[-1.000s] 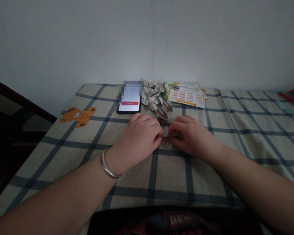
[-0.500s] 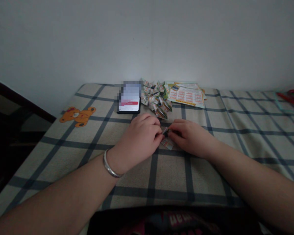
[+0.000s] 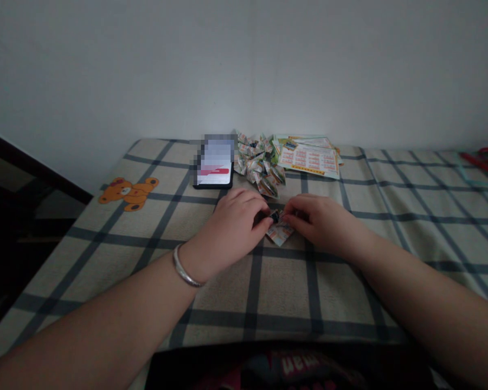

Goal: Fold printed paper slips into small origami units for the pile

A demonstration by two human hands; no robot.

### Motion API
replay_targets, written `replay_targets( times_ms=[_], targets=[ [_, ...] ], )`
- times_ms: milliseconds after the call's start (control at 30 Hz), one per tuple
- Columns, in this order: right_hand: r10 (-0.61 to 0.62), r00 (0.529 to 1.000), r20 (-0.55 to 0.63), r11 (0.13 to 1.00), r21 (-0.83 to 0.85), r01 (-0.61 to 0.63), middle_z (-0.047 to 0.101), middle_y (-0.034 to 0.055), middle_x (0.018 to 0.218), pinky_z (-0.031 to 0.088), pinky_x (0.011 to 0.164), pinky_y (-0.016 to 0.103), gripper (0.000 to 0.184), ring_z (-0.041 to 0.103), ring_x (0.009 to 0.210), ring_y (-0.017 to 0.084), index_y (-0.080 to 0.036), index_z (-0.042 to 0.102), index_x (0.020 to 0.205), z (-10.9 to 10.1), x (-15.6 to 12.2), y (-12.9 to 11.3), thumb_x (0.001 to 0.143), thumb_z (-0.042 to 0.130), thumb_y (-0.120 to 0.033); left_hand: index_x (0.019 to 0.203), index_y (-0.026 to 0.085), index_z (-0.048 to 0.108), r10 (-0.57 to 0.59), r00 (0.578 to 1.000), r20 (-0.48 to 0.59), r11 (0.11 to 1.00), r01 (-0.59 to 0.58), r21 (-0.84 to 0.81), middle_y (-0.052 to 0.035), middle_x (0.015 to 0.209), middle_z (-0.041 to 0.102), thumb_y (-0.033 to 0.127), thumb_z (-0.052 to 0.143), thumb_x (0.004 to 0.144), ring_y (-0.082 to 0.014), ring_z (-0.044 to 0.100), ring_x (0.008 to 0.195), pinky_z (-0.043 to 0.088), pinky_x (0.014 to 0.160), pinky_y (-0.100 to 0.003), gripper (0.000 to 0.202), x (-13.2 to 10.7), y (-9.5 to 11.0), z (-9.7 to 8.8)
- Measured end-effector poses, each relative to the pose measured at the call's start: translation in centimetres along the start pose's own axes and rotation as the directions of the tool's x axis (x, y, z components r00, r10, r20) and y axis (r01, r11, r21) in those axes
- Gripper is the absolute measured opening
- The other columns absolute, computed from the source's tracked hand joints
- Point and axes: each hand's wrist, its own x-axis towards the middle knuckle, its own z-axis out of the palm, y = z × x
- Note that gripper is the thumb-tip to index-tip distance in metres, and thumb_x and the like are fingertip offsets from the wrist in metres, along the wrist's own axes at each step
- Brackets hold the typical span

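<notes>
Between my two hands is a small piece of folded printed paper point(image 3: 280, 234), with a pale front flap marked in orange and a dark patch near its top. My left hand point(image 3: 241, 223) pinches its left side between thumb and fingers. On the opposite side, the thumb and fingertips of my right hand point(image 3: 314, 219) grip the paper's right edge. Just beyond my hands lies a cluster of folded paper pieces point(image 3: 264, 172) in similar print. The fingertips partly cover the paper's upper folds.
A phone point(image 3: 214, 169) with a lit screen lies left of the folded pieces. To their right is a stack of printed calendar sheets point(image 3: 311, 160). An orange bear figure point(image 3: 128, 192) is on the checked tablecloth point(image 3: 211, 303). Red and green items point(image 3: 486, 162) sit at the far right.
My hands have moved slightly apart, and my right hand has shifted a little right. The paper between them has turned and spread, showing more of its front flap.
</notes>
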Motion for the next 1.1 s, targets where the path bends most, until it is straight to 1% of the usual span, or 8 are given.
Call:
replay_targets(
  times_ms=[133, 267, 367, 500, 667, 800, 933, 1100],
  targets=[
    [-0.015, 1.0, 0.016, 1.0, 0.012, 0.014, 0.065, 0.0011, 0.076, 0.038, 0.063, 0.025, 0.01, 0.055, 0.069, 0.014, -0.019, 0.066, 0.082, 0.0, 0.1, 0.2, 0.086, 0.057, -0.02, 0.088, 0.017, 0.067, 0.021, 1.0, 0.007, 1.0, -0.021, 0.011, -0.0045, 0.101, 0.066, 0.026, 0.06, 0.088, -0.022, 0.055, 0.104, 0.044, 0.096, -0.041, 0.012, 0.1, 0.0, 0.0],
    [0.057, 0.997, 0.052, 0.998, 0.023, -0.058, 0.067, 0.001, 0.077, 0.038, 0.062, 0.026, 0.013, 0.058, 0.07, 0.015, -0.021, 0.067, 0.084, -0.1, 0.1, 0.4, 0.087, 0.055, -0.025, 0.078, 0.018, 0.069, 0.012, 1.0, -0.018, 0.999, -0.013, -0.03, -0.0037, 0.103, 0.067, 0.025, 0.061, 0.087, -0.0207, 0.056, 0.103, 0.044, 0.095, -0.04, 0.013, 0.1, -0.3, 0.1],
    [0.095, 0.994, 0.046, 0.995, -0.012, -0.094, 0.068, 0.0012, 0.079, 0.038, 0.062, 0.026, 0.013, 0.059, 0.071, 0.016, -0.022, 0.067, 0.085, 0.0, 0.1, 0.2, 0.087, 0.055, -0.027, 0.075, 0.02, 0.07, -0.025, 0.998, -0.057, 0.997, 0.021, -0.069, -0.0028, 0.111, 0.067, 0.023, 0.065, 0.083, -0.022, 0.051, 0.11, 0.041, 0.099, -0.041, 0.01, 0.2, -0.5, 0.4],
    [0.142, 0.99, 0.011, 0.985, -0.103, -0.14, 0.067, 0.0022, 0.078, 0.036, 0.061, 0.028, 0.013, 0.058, 0.07, 0.017, -0.022, 0.066, 0.085, 0.3, 0.2, -0.5, 0.087, 0.053, -0.027, 0.076, 0.021, 0.072, -0.082, 0.992, -0.096, 0.995, 0.076, -0.065, -0.0022, 0.116, 0.065, 0.025, 0.071, 0.078, -0.0246, 0.046, 0.113, 0.04, 0.1, -0.043, 0.004, 0.3, -0.8, 0.8],
    [0.165, 0.986, -0.001, 0.973, -0.161, -0.163, 0.066, 0.0027, 0.074, 0.034, 0.059, 0.028, 0.013, 0.056, 0.066, 0.017, -0.021, 0.065, 0.084, 0.3, 0.2, -1.1, 0.086, 0.053, -0.026, 0.077, 0.021, 0.071, -0.055, 0.994, -0.093, 0.998, 0.052, -0.039, -0.0015, 0.113, 0.066, 0.024, 0.068, 0.08, -0.0235, 0.046, 0.109, 0.04, 0.098, -0.041, 0.005, 0.4, -0.9, 0.9],
    [0.152, 0.988, -0.009, 0.977, -0.149, -0.152, 0.065, 0.0021, 0.073, 0.034, 0.059, 0.027, 0.01, 0.055, 0.066, 0.016, -0.02, 0.064, 0.083, 0.4, 0.2, -0.9, 0.085, 0.055, -0.024, 0.083, 0.018, 0.067, -0.021, 0.998, -0.058, 1.0, 0.022, 0.02, -0.0037, 0.111, 0.066, 0.024, 0.065, 0.083, -0.0238, 0.048, 0.106, 0.041, 0.096, -0.041, 0.007, 0.3, -0.4, 0.7],
    [0.131, 0.991, -0.038, 0.984, -0.119, -0.135, 0.064, 0.0002, 0.072, 0.033, 0.055, 0.025, 0.006, 0.054, 0.061, 0.013, -0.02, 0.062, 0.084, 0.6, 0.1, -0.5, 0.084, 0.059, -0.025, 0.092, 0.017, 0.063, 0.028, 0.999, -0.037, 0.998, -0.026, 0.064, -0.0031, 0.1, 0.066, 0.022, 0.064, 0.084, -0.0229, 0.051, 0.101, 0.042, 0.093, -0.04, 0.009, 0.3, -0.2, 0.6],
    [0.034, 0.999, -0.023, 0.995, -0.097, -0.036, 0.066, -0.0015, 0.073, 0.037, 0.058, 0.025, 0.007, 0.056, 0.065, 0.013, -0.023, 0.068, 0.084, 0.0, -0.4, -0.1, 0.083, 0.061, -0.023, 0.088, 0.018, 0.067, 0.075, 0.997, 0.014, 0.995, -0.076, 0.07, -0.0031, 0.097, 0.067, 0.023, 0.062, 0.088, -0.0214, 0.055, 0.099, 0.044, 0.09, -0.039, 0.007, 0.6, -0.3, 0.6]
  ],
)
